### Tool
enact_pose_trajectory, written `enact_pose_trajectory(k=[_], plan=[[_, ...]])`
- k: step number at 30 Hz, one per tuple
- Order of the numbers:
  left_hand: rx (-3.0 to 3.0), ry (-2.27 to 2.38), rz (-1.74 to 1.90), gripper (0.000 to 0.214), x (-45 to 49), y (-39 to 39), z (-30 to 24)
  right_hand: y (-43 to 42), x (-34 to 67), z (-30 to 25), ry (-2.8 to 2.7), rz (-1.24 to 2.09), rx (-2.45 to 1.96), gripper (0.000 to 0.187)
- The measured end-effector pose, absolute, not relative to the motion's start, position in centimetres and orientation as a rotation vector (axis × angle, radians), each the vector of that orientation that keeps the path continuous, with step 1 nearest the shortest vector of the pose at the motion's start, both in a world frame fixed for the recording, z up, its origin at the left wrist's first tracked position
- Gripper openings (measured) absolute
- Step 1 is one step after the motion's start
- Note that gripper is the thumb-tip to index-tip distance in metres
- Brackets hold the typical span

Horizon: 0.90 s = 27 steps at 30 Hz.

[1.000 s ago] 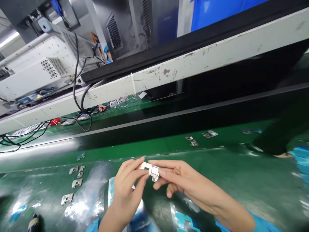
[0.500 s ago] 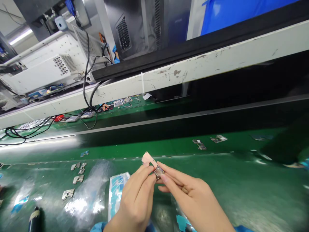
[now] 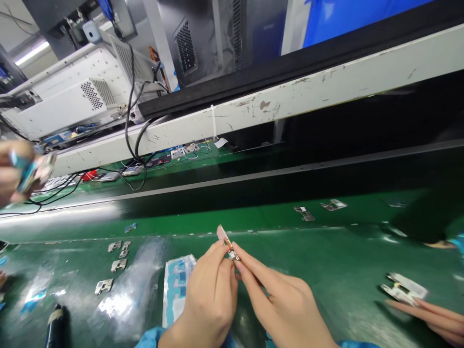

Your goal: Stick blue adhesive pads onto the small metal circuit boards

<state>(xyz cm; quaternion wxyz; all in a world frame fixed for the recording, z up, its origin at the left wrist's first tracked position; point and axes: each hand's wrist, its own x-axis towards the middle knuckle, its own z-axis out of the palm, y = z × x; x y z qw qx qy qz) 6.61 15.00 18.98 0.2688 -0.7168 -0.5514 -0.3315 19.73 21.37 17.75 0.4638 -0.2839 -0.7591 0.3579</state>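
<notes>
A small circuit board (image 3: pixel 222 234) with a pinkish, copper-toned face is pinched between my two hands over the green bench (image 3: pixel 348 256). My left hand (image 3: pixel 206 295) grips its near side with closed fingers. From the right, my right hand (image 3: pixel 282 299) pinches the lower end between thumb and forefinger. The board is seen almost edge-on, its far end pointing up and left, and my fingertips hide part of it. Just beside my left wrist lies a sheet of blue adhesive pieces (image 3: pixel 177 290).
Several small boards (image 3: pixel 104 286) lie left, by clear plastic film (image 3: pixel 134 280) and a dark cylindrical tool (image 3: pixel 56 326). Another person's hand (image 3: pixel 440 316) holds a board (image 3: pixel 406 288) at right; a blurred hand (image 3: pixel 10 176) holds a part at left. Two boards (image 3: pixel 333 205) lie farther back.
The board in my hands has turned from showing its flat face to nearly edge-on. Other people's hands holding parts have come into view at the far left and right.
</notes>
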Motion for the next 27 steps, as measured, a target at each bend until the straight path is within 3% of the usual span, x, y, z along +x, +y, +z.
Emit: enact_pose_trajectory(k=[8,12,17,27], plan=[[-1.915,-1.585,-0.972,0.027,6.3,15.4,18.6,22.0,19.7,18.3,-1.869,1.032,-0.753,0.037],[-1.970,-1.680,-1.101,0.016,5.3,15.7,18.8,22.6,19.5,18.4,-1.780,1.352,-0.825,0.036],[-2.068,-1.688,-1.163,0.018,4.8,15.7,19.2,23.7,19.4,18.4,-1.521,1.743,-0.787,0.050],[-2.024,-1.649,-1.061,0.020,5.2,15.3,18.7,23.6,19.4,18.5,-1.510,1.719,-0.815,0.059]])
